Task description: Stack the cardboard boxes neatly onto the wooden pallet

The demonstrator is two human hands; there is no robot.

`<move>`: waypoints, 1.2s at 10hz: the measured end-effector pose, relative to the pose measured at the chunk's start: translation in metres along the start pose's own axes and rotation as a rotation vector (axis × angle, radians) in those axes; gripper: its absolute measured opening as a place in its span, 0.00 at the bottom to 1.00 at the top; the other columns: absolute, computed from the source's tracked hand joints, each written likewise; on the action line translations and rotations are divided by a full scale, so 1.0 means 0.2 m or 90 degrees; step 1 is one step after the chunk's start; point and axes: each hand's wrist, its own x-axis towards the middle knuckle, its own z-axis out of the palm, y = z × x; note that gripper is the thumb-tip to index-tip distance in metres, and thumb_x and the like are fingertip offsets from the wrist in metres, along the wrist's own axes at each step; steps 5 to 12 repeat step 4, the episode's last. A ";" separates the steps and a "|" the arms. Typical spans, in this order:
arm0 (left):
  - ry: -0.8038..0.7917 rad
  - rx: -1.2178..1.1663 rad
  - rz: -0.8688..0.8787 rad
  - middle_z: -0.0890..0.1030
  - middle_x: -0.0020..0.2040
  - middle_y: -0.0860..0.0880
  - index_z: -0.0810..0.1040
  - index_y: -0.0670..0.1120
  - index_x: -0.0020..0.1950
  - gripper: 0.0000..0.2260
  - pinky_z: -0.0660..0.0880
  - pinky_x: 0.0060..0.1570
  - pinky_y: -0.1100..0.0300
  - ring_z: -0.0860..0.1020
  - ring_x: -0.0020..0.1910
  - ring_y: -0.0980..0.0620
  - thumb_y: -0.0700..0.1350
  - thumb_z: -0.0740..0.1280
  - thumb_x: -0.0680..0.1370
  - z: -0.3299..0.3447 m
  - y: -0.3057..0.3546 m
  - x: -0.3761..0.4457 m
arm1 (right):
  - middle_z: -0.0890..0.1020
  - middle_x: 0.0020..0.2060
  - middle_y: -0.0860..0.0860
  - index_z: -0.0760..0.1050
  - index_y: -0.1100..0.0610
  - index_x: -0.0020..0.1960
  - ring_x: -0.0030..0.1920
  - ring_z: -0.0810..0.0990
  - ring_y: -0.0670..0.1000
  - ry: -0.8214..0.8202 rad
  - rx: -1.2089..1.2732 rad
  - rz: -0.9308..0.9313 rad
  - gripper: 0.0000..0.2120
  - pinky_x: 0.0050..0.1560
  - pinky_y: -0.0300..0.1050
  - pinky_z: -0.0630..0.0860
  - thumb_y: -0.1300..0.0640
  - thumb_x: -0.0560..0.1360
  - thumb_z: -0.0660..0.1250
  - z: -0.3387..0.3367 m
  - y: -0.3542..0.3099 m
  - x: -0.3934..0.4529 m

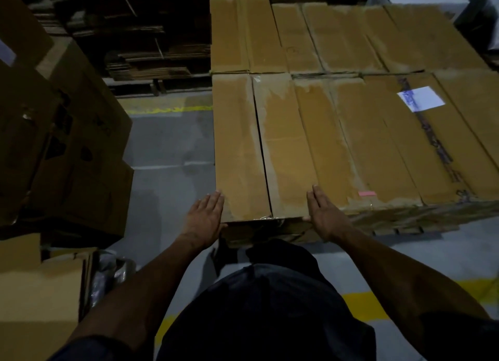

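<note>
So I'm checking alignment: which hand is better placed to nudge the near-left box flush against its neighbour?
Left, probably. The left hand lies flat on the outer side of the near-left box, free to push inward; the right hand sits on the neighbour's side.

The stacked boxes (351, 133) run off the right edge, so their full extent cannot be told, and whatever they stand on is hidden beneath them. Print on the white label (421, 98) is too blurred to read. Dark cartons (54, 144) at the left are cut by the edge, their markings unreadable. Far flattened cardboard (140, 41) fades into shadow.
</note>
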 end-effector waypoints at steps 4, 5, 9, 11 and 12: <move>0.007 -0.114 -0.041 0.55 0.79 0.43 0.53 0.41 0.79 0.29 0.58 0.74 0.47 0.56 0.77 0.42 0.54 0.55 0.82 -0.18 0.17 -0.18 | 0.72 0.65 0.59 0.70 0.60 0.66 0.63 0.74 0.61 0.052 0.067 0.095 0.18 0.60 0.54 0.73 0.49 0.83 0.55 -0.08 -0.15 -0.27; 0.007 -0.114 -0.041 0.55 0.79 0.43 0.53 0.41 0.79 0.29 0.58 0.74 0.47 0.56 0.77 0.42 0.54 0.55 0.82 -0.18 0.17 -0.18 | 0.72 0.65 0.59 0.70 0.60 0.66 0.63 0.74 0.61 0.052 0.067 0.095 0.18 0.60 0.54 0.73 0.49 0.83 0.55 -0.08 -0.15 -0.27; 0.007 -0.114 -0.041 0.55 0.79 0.43 0.53 0.41 0.79 0.29 0.58 0.74 0.47 0.56 0.77 0.42 0.54 0.55 0.82 -0.18 0.17 -0.18 | 0.72 0.65 0.59 0.70 0.60 0.66 0.63 0.74 0.61 0.052 0.067 0.095 0.18 0.60 0.54 0.73 0.49 0.83 0.55 -0.08 -0.15 -0.27; 0.007 -0.114 -0.041 0.55 0.79 0.43 0.53 0.41 0.79 0.29 0.58 0.74 0.47 0.56 0.77 0.42 0.54 0.55 0.82 -0.18 0.17 -0.18 | 0.72 0.65 0.59 0.70 0.60 0.66 0.63 0.74 0.61 0.052 0.067 0.095 0.18 0.60 0.54 0.73 0.49 0.83 0.55 -0.08 -0.15 -0.27; 0.007 -0.114 -0.041 0.55 0.79 0.43 0.53 0.41 0.79 0.29 0.58 0.74 0.47 0.56 0.77 0.42 0.54 0.55 0.82 -0.18 0.17 -0.18 | 0.72 0.65 0.59 0.70 0.60 0.66 0.63 0.74 0.61 0.052 0.067 0.095 0.18 0.60 0.54 0.73 0.49 0.83 0.55 -0.08 -0.15 -0.27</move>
